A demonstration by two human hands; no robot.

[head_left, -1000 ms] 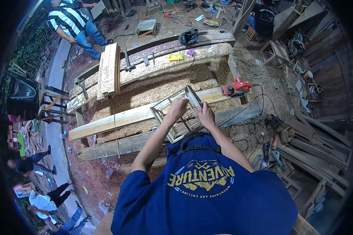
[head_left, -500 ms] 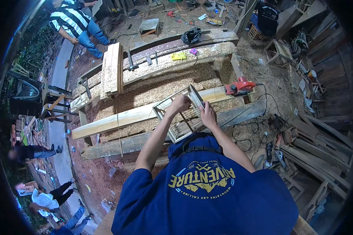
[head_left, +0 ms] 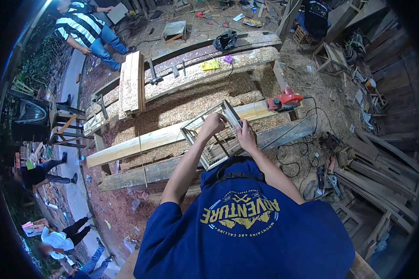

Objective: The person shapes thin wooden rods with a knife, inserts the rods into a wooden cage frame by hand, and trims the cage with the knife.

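Note:
A small wooden cage-like frame with thin bars [head_left: 201,148] is held in front of my chest, tilted over the bench planks. My left hand [head_left: 213,124] reaches over its upper part, fingers curled in; whatever they pinch is too small to make out. On the right edge of the frame, my right hand [head_left: 246,137] is closed around the side rail, thumb up. Beneath lies a pale plank [head_left: 135,149]. A red power planer [head_left: 285,100] rests on that plank's right end, beyond my right hand.
Across the bench lie stacked boards [head_left: 132,83], a hammer [head_left: 154,78], a yellow item [head_left: 210,65] and a black plastic bag [head_left: 225,41]. Cables [head_left: 307,153] and an angle grinder [head_left: 320,179] are on the right floor. Other people stand at left; one person [head_left: 315,18] sits at back right.
My hands and the frame stay almost in place, with slight finger movement. At left, a person in dark clothes has shifted along the path.

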